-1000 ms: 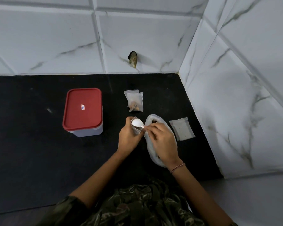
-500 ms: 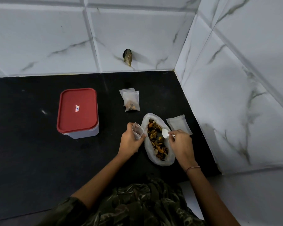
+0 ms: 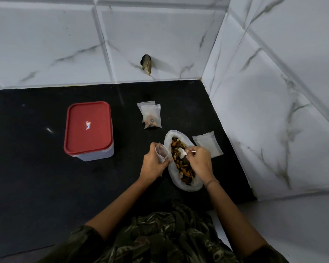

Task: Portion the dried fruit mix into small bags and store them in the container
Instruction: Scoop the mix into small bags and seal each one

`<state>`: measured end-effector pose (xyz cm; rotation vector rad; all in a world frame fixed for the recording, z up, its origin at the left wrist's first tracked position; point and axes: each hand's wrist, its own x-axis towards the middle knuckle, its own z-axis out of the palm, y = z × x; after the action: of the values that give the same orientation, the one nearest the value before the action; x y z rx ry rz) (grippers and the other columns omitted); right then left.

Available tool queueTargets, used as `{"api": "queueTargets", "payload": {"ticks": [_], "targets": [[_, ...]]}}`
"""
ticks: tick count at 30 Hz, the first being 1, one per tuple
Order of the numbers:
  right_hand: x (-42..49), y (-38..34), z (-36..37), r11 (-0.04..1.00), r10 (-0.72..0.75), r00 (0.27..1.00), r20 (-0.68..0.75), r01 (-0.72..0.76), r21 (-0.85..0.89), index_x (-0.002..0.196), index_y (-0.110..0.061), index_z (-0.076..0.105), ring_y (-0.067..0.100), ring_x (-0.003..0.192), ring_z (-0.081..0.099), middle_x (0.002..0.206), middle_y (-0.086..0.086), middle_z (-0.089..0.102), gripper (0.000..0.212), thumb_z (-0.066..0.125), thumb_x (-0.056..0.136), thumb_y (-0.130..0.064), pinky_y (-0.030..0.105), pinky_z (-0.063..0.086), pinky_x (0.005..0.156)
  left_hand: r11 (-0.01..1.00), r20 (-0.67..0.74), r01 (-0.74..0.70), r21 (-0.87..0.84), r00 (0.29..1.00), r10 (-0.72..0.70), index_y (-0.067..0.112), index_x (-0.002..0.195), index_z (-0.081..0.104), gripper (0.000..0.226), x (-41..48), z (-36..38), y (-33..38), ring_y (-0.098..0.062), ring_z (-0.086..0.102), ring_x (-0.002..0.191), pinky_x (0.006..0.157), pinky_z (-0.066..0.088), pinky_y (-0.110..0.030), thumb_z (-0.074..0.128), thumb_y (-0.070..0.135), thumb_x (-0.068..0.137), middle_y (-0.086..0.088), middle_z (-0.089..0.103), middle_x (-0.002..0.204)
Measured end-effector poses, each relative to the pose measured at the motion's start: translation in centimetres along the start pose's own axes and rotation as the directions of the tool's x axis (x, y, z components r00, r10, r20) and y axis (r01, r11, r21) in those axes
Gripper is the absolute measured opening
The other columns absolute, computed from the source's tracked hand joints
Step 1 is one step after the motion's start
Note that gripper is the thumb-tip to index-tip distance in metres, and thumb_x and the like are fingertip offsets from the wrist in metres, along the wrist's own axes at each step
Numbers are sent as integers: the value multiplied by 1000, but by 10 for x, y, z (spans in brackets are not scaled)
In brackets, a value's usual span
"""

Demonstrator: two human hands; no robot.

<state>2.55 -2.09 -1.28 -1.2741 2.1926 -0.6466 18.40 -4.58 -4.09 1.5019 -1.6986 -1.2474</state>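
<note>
left hand (image 3: 154, 165) pinches the small bag (image 3: 161, 153) mouth-up beside the dried fruit bag (image 3: 190, 186), so right hand (image 3: 200, 162), pinching the spoon (image 3: 181, 153), barely travels

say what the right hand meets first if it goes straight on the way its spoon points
Probably the dried fruit mix at the spoon tip; if the right hand passes above it, the small bag in the left hand. Depth is unclear.

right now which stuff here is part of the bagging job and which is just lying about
In the job: left hand holding an open small bag; right hand holding the white spoon in the big bag of fruit mix; filled bags; empty bags; red-lidded container, shut.
Lying about: dark lump on the wall tile; pale fleck on the counter.
</note>
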Motion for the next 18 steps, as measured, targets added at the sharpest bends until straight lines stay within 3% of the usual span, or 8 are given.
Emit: {"api": "queueTargets", "payload": {"ticks": [4,14,18], "targets": [[7,12,-6,939,191,969,159,-228,259,106,-6,68,3,64,60,73,-1,66,20,61,90,-15,13,47,63,1000,28,9,-5,1000,-9,16,125,43,59,1,-2,0,-3,53,96,63,41,-5,78,23,78,11,51,106],[14,19,-12,882,244,934,263,-326,341,102,-4,70,7,66,62,77,5,68,17,63,89,-12,18,52,68,1000,40,17,-19,999,-16,15,128,42,61,1,-3,-2,-3,51,99,68,39,-5,77,22,78,4,55,115],[12,27,-17,806,291,920,265,-384,450,100,-1,69,8,62,59,72,7,66,15,61,89,-7,14,48,56,1000,44,6,-13,999,-5,16,128,41,60,-1,-4,-2,-1,51,98,65,39,-3,76,23,79,10,50,110]]}}
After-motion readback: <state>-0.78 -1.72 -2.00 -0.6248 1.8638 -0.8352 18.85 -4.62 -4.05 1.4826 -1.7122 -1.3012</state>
